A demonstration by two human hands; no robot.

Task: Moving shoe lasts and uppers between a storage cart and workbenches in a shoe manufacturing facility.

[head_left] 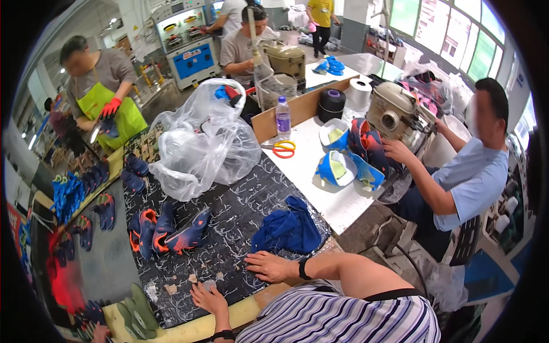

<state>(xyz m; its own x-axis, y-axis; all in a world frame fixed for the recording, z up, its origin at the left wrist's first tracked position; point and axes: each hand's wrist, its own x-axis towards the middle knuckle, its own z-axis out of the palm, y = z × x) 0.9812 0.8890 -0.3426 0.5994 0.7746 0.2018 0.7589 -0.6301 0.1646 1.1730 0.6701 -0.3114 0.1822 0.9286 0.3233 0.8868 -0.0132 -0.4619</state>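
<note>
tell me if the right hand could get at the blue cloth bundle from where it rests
Probably yes. The right hand lies flat on the dark worktable, empty, and the blue cloth bundle sits just beyond its fingers with nothing between them.

Just beyond the right grip (273,266), a crumpled dark-blue cloth (289,228) lies on the black, white-scribbled tabletop (240,194); navy-and-orange shoe uppers (171,231) lie farther left.
</note>
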